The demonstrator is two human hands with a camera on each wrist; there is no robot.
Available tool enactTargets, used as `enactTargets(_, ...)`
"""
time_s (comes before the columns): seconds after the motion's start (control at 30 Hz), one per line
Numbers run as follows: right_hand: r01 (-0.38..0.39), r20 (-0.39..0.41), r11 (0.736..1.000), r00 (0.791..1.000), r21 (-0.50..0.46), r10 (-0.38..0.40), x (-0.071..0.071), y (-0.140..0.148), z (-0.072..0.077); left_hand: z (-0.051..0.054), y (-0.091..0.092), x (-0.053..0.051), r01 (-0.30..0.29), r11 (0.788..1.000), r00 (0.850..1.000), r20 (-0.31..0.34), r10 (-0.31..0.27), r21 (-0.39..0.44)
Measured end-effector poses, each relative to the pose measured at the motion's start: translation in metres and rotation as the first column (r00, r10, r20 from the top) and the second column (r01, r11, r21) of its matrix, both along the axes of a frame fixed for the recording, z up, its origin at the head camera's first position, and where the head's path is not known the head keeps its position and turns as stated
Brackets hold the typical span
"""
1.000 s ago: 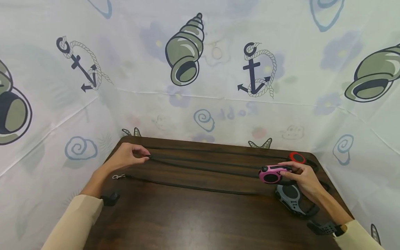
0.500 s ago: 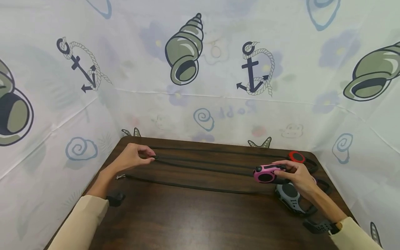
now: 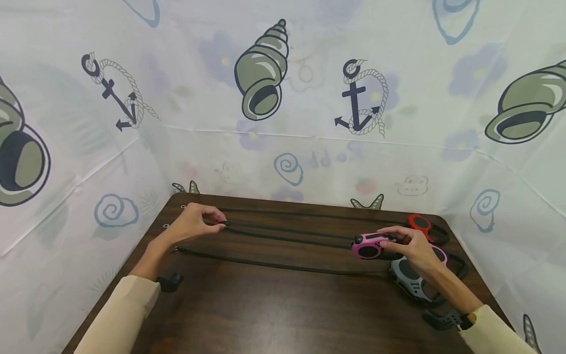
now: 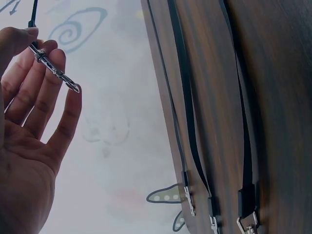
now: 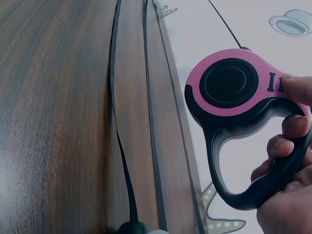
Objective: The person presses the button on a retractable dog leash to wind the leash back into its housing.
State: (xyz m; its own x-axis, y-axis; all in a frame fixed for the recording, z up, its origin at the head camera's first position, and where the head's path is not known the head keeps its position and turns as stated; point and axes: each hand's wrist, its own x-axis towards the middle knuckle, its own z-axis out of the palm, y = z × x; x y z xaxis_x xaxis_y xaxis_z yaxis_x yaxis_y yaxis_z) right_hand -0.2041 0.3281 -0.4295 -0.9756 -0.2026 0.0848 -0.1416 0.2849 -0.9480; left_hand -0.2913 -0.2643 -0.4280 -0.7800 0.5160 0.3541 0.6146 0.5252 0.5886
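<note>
My right hand (image 3: 411, 248) grips a pink and black retractable dog leash (image 3: 368, 246) above the table's right side; in the right wrist view my fingers curl round its black handle (image 5: 212, 161). My left hand (image 3: 194, 223) pinches the far end of its strap between thumb and fingers. From that pinch a silver snap clip (image 4: 53, 68) sticks out in the left wrist view. The black strap runs drawn out between both hands. Beneath my right arm lie a grey leash (image 3: 409, 278) and a second pink leash (image 3: 439, 253), partly covered. A red leash (image 3: 420, 223) lies behind.
Black straps (image 3: 283, 267) from the lying leashes stretch leftward across the dark wooden table (image 3: 274, 314). Their metal clips (image 4: 249, 224) lie near its left edge. A white printed cloth (image 3: 199, 152) rises behind and at both sides.
My left hand has shifted right with the clip end. My right hand has moved left with the held pink leash, so the hands are closer together. More of the lying pink leash shows.
</note>
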Motion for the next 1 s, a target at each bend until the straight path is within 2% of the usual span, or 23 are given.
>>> enactTargets(0.37,-0.056,-0.016,0.997,0.998,-0.059,0.055,-0.006,-0.007,0.0,0.002,0.014,-0.001,0.025,1.0,1.0,-0.017,-0.025,0.004)
enactTargets(0.57,-0.063,-0.014,0.996,0.998,-0.068,0.063,-0.01,-0.015,-0.002,0.001,0.022,-0.001,0.019,1.0,1.0,0.009,-0.019,0.009)
enactTargets(1.0,-0.094,-0.021,0.988,0.996,-0.126,0.092,-0.013,-0.03,-0.008,-0.005,0.041,-0.004,0.084,0.996,0.996,-0.013,-0.084,0.028)
